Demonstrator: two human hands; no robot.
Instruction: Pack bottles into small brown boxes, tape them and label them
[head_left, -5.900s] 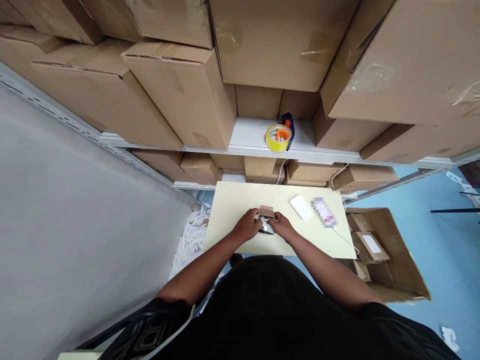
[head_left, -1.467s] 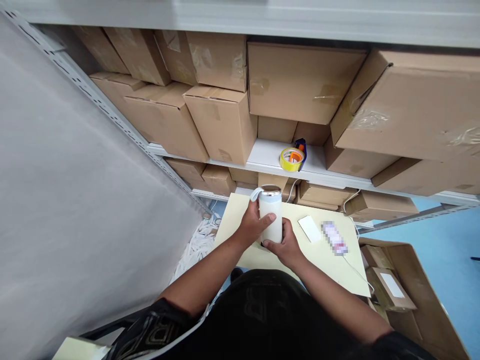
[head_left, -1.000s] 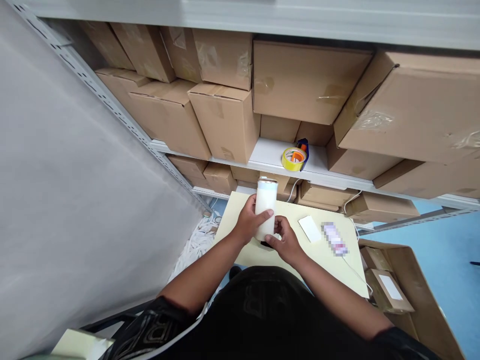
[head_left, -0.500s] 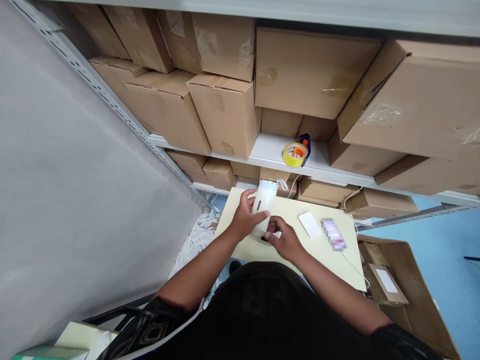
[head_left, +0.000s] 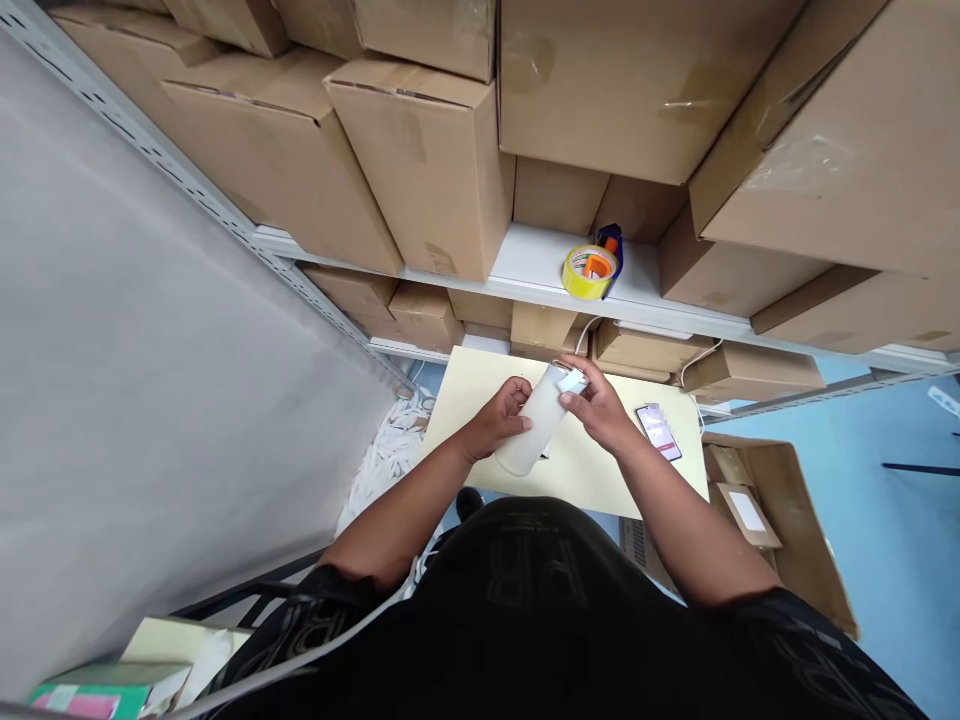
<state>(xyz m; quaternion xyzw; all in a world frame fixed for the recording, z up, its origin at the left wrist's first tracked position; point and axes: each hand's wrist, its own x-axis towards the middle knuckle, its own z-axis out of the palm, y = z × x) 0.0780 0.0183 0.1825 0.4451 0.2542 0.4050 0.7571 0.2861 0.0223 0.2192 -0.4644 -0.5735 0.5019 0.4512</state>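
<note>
A white water bottle (head_left: 534, 425) with a pale blue top and a strap is held tilted above the cream tabletop (head_left: 472, 385), its top leaning to the right. My left hand (head_left: 501, 415) grips the bottle's left side, thumb lying along the front. Around the blue top and strap, my right hand (head_left: 594, 400) closes with thumb and fingers. The white card seen earlier on the tabletop is not visible; the right hand may cover it.
A phone (head_left: 658, 432) lies on the table's right part. Yellow tape (head_left: 587, 272) in a dispenser sits on the shelf (head_left: 536, 260) ahead, among stacked cardboard boxes (head_left: 420, 160). An open carton (head_left: 795, 530) stands at the right. A grey wall (head_left: 150, 380) rises at the left.
My right hand has moved from the bottle's base up to its top and strap. The bottle now tilts further right, and its dark front mark no longer shows. The view has shifted downward.
</note>
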